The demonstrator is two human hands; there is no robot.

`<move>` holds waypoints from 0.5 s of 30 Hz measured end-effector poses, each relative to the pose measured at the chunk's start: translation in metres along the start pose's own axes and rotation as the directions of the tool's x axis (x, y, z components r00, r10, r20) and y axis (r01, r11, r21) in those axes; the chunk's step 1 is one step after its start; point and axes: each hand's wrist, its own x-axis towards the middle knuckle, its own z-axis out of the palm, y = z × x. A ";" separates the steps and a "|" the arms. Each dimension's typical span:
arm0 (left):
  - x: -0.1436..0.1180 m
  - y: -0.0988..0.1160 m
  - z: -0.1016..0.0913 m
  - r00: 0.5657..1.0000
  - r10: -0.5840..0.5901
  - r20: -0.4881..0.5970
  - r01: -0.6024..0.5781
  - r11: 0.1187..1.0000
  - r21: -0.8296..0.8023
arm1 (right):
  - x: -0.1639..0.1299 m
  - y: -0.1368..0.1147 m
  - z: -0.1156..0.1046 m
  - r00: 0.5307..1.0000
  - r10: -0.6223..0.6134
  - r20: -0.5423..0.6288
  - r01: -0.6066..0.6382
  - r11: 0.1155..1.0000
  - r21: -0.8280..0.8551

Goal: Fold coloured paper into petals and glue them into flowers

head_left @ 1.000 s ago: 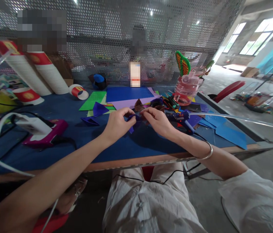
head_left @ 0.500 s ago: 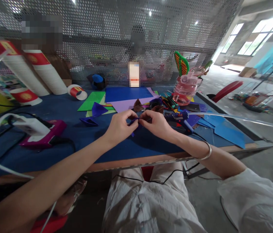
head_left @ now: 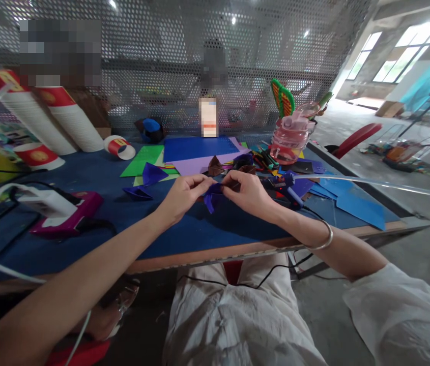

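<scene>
My left hand and my right hand meet over the middle of the blue table. Both pinch a small folded piece of dark blue paper between fingertips, just above the tabletop. Part of the paper hangs down below my fingers. A metal bangle circles my right wrist. Two other folded blue paper shapes lie on the table to the left of my hands. A brown folded piece sits just behind them.
Coloured paper sheets lie at the back. A blue glue gun and blue sheets sit to the right, a pink bottle behind. A magenta glue gun with white charger and cables lies left, near stacked paper cups. A mesh screen stands behind.
My hands stayed together on the paper and shifted slightly. The blue piece now hangs more open below my fingers than half a second ago.
</scene>
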 end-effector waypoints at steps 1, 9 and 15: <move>0.000 0.000 0.000 0.999 0.045 0.006 -0.045 0.997 0.057 | 0.000 0.000 0.000 1.000 0.006 0.003 -0.006 1.000 -0.003; -0.005 -0.002 0.004 0.954 0.299 0.038 -0.281 0.836 0.472 | -0.002 -0.001 0.004 0.997 0.015 0.072 -0.011 0.999 -0.052; -0.007 0.000 0.002 0.908 0.406 0.107 -0.389 0.720 0.575 | -0.003 -0.003 0.005 0.994 0.011 0.106 -0.003 0.997 -0.079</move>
